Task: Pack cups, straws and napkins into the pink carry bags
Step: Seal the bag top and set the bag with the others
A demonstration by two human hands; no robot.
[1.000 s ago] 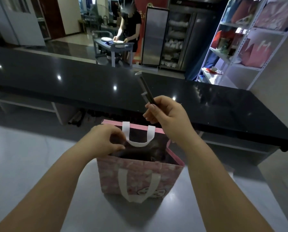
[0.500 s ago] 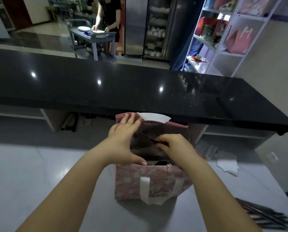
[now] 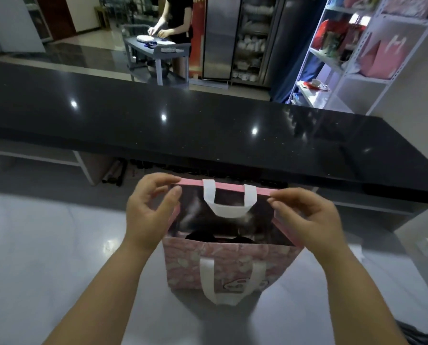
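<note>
1. Two bare forearms reach in over the grey tabletop (image 3: 46, 257). Well behind the right hand's fingers, at the edge of sight, lie some dark strips (image 3: 417, 334), too cut off to name; straws, perhaps.
2. Directly below both sets of fingers, and a little nearer than them, the pink carry bag (image 3: 233, 265) stands upright on the tabletop. Its near handle (image 3: 208, 282) is flopped down against the front face.
3. Its mouth gapes open. Down inside, beneath the fingers, sit dark rounded shapes (image 3: 200, 236); I cannot tell whether they are cups.
4. On the left hand (image 3: 148, 207), the fingers (image 3: 163, 181) curl over the far-left corner of the rim, thumb on the inner face, pinching it. The right hand (image 3: 307, 215) pinches the same far rim near its right corner between fingertips (image 3: 280, 194) and thumb. Neither hand carries anything else.
5. What matters is that the far rim runs side to side, from one set of fingers straight across to the other. The far handle (image 3: 229, 209) hangs midway between them, so neither hand is the nearer. I'd judge the next move goes across the bag's short way: either the far rim is drawn towards the near one, or it is held back for another item.
6. Beyond the fingers stretches a black counter (image 3: 208, 125). Farther off, someone works at a grey trolley (image 3: 158, 49) stacked with plates. Out to the right stands a white shelf (image 3: 342, 78) holding more pink bags.
</note>
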